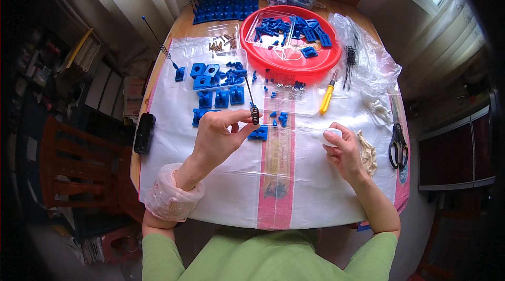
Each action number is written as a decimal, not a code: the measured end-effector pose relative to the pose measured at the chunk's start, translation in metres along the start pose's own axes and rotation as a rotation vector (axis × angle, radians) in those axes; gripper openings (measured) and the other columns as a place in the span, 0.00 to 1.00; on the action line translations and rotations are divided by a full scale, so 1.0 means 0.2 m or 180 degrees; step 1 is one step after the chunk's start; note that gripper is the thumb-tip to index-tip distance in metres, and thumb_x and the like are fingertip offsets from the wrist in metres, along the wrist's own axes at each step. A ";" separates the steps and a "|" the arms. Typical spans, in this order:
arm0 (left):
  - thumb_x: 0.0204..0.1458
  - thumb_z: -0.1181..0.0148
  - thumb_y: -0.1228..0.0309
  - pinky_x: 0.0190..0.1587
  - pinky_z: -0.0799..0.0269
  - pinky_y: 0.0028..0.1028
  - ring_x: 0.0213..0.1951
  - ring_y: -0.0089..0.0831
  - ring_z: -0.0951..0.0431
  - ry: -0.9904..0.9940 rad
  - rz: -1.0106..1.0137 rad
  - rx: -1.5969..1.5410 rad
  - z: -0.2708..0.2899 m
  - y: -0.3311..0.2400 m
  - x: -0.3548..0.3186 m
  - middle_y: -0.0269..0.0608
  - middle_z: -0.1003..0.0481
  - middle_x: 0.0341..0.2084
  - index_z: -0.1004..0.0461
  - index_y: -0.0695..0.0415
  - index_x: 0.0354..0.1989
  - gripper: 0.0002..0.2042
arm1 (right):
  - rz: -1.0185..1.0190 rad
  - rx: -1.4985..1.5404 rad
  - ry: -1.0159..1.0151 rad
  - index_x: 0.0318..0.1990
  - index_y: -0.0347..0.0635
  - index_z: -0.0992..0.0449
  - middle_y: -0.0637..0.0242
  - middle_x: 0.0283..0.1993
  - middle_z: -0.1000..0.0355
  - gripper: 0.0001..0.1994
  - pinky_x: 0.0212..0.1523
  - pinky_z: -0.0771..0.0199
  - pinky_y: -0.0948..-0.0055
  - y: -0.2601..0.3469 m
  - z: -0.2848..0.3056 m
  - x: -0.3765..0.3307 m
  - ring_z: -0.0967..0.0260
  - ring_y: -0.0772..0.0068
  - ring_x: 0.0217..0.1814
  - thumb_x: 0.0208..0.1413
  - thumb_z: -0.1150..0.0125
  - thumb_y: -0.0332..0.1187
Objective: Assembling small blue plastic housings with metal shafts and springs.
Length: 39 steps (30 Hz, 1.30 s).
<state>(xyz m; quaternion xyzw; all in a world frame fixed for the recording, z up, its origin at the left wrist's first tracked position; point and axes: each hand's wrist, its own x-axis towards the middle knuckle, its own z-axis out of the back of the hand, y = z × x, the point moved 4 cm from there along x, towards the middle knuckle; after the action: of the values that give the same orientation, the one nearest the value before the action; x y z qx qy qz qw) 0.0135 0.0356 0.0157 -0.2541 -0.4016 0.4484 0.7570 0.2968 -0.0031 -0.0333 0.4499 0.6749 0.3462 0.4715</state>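
Between the thumb and fingertips of my left hand (223, 129) is a thin black rod with a coil spring (254, 115) at its lower end, held upright. Just below that spring, a blue plastic base (258, 133) sits on the cloth; whether the two touch I cannot tell. My right hand (346, 156) is closed round a small white rounded object (332, 135), mostly covered by the fingers. Small blue plastic pieces (283, 119) lie between the hands. More blue bases (222, 98) stand in rows beyond my left hand.
A red round tray (336, 65) holds blue parts. Clear boxes (189, 83) with blue and brass-coloured pieces stand left of it. Finished-looking rod assemblies (223, 10) crowd the far left. A yellow-handled screwdriver (326, 98), black scissors (398, 147) and a black case (144, 132) lie around.
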 end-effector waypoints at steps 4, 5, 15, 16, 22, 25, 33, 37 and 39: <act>0.47 0.29 0.78 0.19 0.39 0.17 0.17 0.13 0.33 0.0012 -0.0002 0.0011 0.00 0.01 0.00 0.33 0.16 0.30 0.15 0.56 0.36 0.08 | 0.0012 0.0037 -0.0015 0.34 0.45 0.28 0.82 0.23 0.38 0.09 0.15 0.58 0.88 0.00 -0.01 0.00 0.53 0.95 0.18 0.58 0.35 0.37; 0.47 0.29 0.78 0.19 0.39 0.17 0.17 0.13 0.33 0.0013 -0.0016 0.0011 0.00 0.01 0.00 0.33 0.16 0.31 0.15 0.56 0.36 0.08 | 0.0014 0.0035 -0.0012 0.34 0.45 0.28 0.82 0.23 0.38 0.09 0.15 0.58 0.88 0.00 -0.01 0.00 0.53 0.95 0.18 0.58 0.35 0.37; 0.48 0.29 0.78 0.19 0.39 0.17 0.17 0.12 0.33 0.0044 -0.0037 0.0034 0.00 0.02 0.00 0.33 0.16 0.32 0.15 0.56 0.35 0.07 | 0.0010 0.0022 -0.0015 0.34 0.45 0.28 0.82 0.23 0.39 0.09 0.15 0.57 0.88 0.00 -0.02 0.00 0.52 0.95 0.18 0.59 0.36 0.37; 0.48 0.29 0.78 0.19 0.40 0.17 0.17 0.12 0.33 0.0047 -0.0026 0.0046 0.00 0.01 0.00 0.33 0.16 0.32 0.16 0.56 0.35 0.07 | 0.0007 0.0034 -0.0014 0.34 0.45 0.28 0.82 0.23 0.39 0.09 0.15 0.57 0.88 0.00 -0.02 0.00 0.52 0.95 0.18 0.59 0.36 0.37; 0.47 0.29 0.78 0.19 0.40 0.17 0.17 0.12 0.34 0.0052 0.0055 0.0055 0.00 0.00 0.00 0.32 0.16 0.32 0.16 0.56 0.35 0.07 | 0.0072 0.0130 0.0053 0.34 0.45 0.29 0.83 0.22 0.41 0.09 0.15 0.56 0.88 0.01 -0.02 0.00 0.53 0.95 0.18 0.59 0.36 0.37; 0.47 0.29 0.78 0.19 0.40 0.17 0.17 0.12 0.34 0.0039 0.0002 0.0030 0.00 0.01 0.00 0.32 0.16 0.32 0.16 0.57 0.35 0.07 | 0.0066 0.0123 0.0072 0.34 0.44 0.29 0.82 0.22 0.40 0.09 0.15 0.56 0.88 -0.01 -0.01 0.00 0.53 0.95 0.18 0.58 0.35 0.37; 0.47 0.29 0.78 0.19 0.40 0.17 0.18 0.12 0.33 0.0028 0.0009 0.0027 0.00 0.01 0.00 0.32 0.16 0.33 0.16 0.57 0.34 0.06 | 0.0038 -0.0024 0.0008 0.34 0.44 0.28 0.79 0.23 0.36 0.10 0.16 0.55 0.89 0.00 -0.03 0.00 0.52 0.95 0.18 0.57 0.35 0.38; 0.47 0.29 0.78 0.19 0.40 0.17 0.17 0.12 0.33 0.0029 -0.0009 0.0045 0.00 0.01 0.00 0.32 0.16 0.33 0.16 0.57 0.34 0.06 | 0.0050 0.0017 0.0028 0.35 0.44 0.28 0.79 0.23 0.36 0.11 0.16 0.55 0.89 0.00 -0.01 0.01 0.51 0.94 0.17 0.57 0.34 0.39; 0.47 0.29 0.78 0.19 0.40 0.17 0.17 0.12 0.33 0.0013 -0.0020 0.0029 0.00 0.01 0.00 0.32 0.16 0.33 0.16 0.57 0.34 0.06 | 0.0028 0.0008 0.0044 0.35 0.44 0.28 0.79 0.23 0.36 0.11 0.16 0.55 0.89 -0.01 -0.02 0.00 0.51 0.95 0.18 0.57 0.34 0.39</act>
<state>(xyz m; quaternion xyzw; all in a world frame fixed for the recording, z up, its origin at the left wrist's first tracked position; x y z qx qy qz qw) 0.0131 0.0363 0.0144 -0.2503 -0.3989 0.4474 0.7603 0.2920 -0.0030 -0.0339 0.4510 0.6766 0.3505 0.4647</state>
